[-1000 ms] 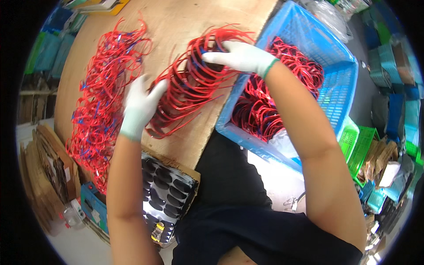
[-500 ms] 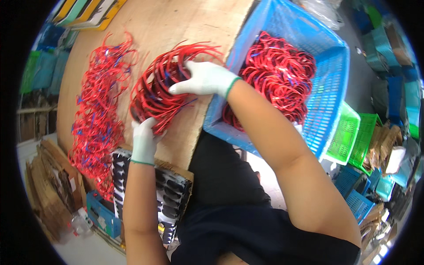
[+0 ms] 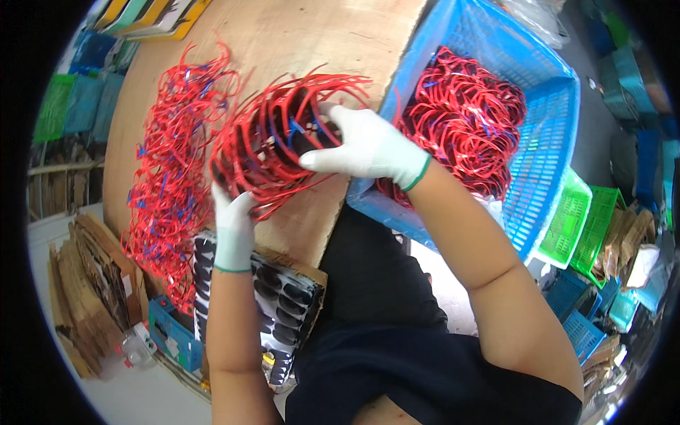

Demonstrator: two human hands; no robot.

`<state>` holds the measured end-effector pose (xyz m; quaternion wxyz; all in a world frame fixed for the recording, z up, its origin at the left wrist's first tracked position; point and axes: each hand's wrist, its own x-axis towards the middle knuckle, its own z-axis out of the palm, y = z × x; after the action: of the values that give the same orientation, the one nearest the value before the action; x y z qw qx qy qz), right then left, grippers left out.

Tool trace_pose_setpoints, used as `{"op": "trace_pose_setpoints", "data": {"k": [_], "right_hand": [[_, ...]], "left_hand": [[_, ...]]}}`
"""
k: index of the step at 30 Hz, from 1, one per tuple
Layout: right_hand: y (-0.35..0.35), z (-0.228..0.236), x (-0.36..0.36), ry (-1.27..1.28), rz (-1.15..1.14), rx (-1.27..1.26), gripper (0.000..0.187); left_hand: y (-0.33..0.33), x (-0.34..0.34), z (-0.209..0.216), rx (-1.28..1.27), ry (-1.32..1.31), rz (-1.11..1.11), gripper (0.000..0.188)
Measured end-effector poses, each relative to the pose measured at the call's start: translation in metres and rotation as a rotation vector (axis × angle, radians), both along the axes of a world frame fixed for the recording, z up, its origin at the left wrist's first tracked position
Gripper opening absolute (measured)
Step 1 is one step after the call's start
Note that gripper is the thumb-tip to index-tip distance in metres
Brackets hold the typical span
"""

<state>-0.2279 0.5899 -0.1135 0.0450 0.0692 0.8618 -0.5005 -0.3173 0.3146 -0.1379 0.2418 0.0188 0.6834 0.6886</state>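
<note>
Between my gloved hands is a thick bundle of red wires (image 3: 273, 152), curved in loops around dark pieces, with a few blue wires and small pale tips showing. My left hand (image 3: 232, 219) grips its near left end, thumb and fingers apart around it, the fingertips partly hidden. At the right end my right hand (image 3: 365, 145) clasps the bundle, thumb on the near side and fingers beyond. The bundle is just above or on the wooden table (image 3: 304, 35); I cannot tell which. A long tangled row of red and blue wires (image 3: 170, 170) lies to its left.
To the right stands a blue plastic basket (image 3: 545, 142) with a blue liner, holding similar red wire bundles (image 3: 464, 120). A board with black oval pieces (image 3: 290, 301) is at the table's near edge. Green baskets (image 3: 567, 219) and flattened cardboard (image 3: 92, 283) stand farther out.
The bundle has turned and spread between my hands, showing more dark pieces and pale tips. My right hand sits slightly lower and to the right; the whole view has shifted a little.
</note>
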Motion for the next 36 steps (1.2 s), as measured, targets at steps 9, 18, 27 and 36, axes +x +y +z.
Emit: {"op": "trace_pose_setpoints", "data": {"k": [9, 18, 27, 36], "right_hand": [[0.025, 0.066, 0.044, 0.104, -0.191, 0.009, 0.088], [0.133, 0.045, 0.155, 0.486, -0.667, 0.075, 0.067], [0.272, -0.009, 0.198, 0.285, -0.927, -0.103, 0.075], [0.387, -0.198, 0.151, -0.261, -0.894, 0.133, 0.105]], "left_hand": [[0.048, 0.005, 0.048, 0.093, 0.099, -0.078, 0.081], [0.234, 0.027, 0.045, 0.158, 0.137, -0.476, 0.073], [0.435, 0.025, -0.003, 0.074, 0.121, -0.714, 0.064], [0.438, -0.013, -0.072, -0.362, 0.764, -0.873, 0.072]]}}
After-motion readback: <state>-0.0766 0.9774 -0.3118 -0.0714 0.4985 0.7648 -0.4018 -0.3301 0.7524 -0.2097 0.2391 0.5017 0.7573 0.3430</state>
